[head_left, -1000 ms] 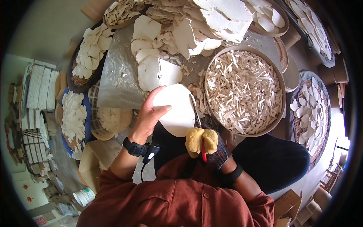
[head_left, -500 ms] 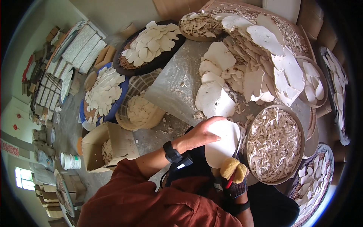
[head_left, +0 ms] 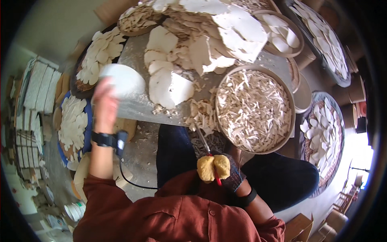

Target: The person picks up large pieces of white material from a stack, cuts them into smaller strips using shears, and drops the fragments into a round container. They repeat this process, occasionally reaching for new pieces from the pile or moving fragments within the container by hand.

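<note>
My left hand (head_left: 105,101), smeared by motion, grips a thin white rounded piece (head_left: 125,82) by its near edge, over the left end of the grey table (head_left: 137,113). My right hand (head_left: 231,175), in a dark knit glove, is closed on scissors (head_left: 204,140) with red handles. Yellow foam padding (head_left: 213,167) wraps those handles, and the blades point away from me above my lap. Pale trimmings (head_left: 201,113) lie on the table edge just past the blade tips. A round tray (head_left: 217,99) heaped with pale slivers stands to their right.
Large white irregular sheets (head_left: 169,86) are stacked across the table. Rounded white pieces (head_left: 100,54) fill a dark tray at far left; more lie in a blue-rimmed tray (head_left: 88,121). Further trays hold white pieces at right (head_left: 322,137) and far right (head_left: 322,36). A cardboard box (head_left: 82,171) sits low left.
My left hand has carried the rounded white piece away from the scissors, far and to the left. My right hand still holds the scissors. The head view has shifted rightward.
</note>
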